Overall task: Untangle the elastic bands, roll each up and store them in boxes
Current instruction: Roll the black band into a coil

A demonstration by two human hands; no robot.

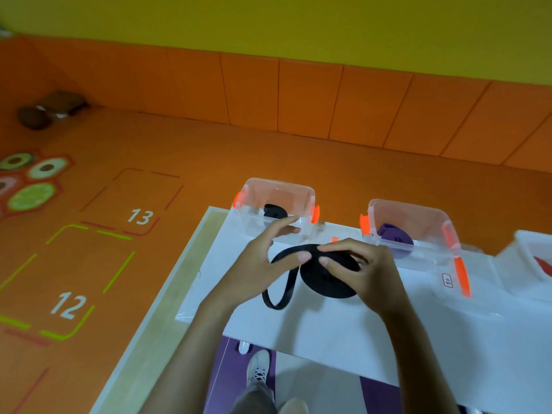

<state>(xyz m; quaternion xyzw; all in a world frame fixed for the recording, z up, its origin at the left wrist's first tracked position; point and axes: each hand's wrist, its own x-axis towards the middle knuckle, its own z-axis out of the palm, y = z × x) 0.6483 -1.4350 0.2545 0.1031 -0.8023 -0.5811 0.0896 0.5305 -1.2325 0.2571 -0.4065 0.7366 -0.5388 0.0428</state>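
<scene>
A black elastic band [325, 279] is wound into a thick roll above the white table [328, 327]. My right hand [367, 273] grips the roll from the right, thumb and fingers curled over it. My left hand [263, 261] pinches the loose black strap where it meets the roll; a free loop of strap [279, 297] hangs down to the table. Behind the hands stands a clear box with orange clips [301, 189] holding a black roll [273, 210]. To its right a second clear box [442, 225] holds a purple roll [394, 234].
A third white box [525, 243] with something red [543, 264] inside sits at the far right edge. The table's left edge [167, 297] drops to an orange floor with numbered markings. My shoes [258, 369] show below the table's near edge.
</scene>
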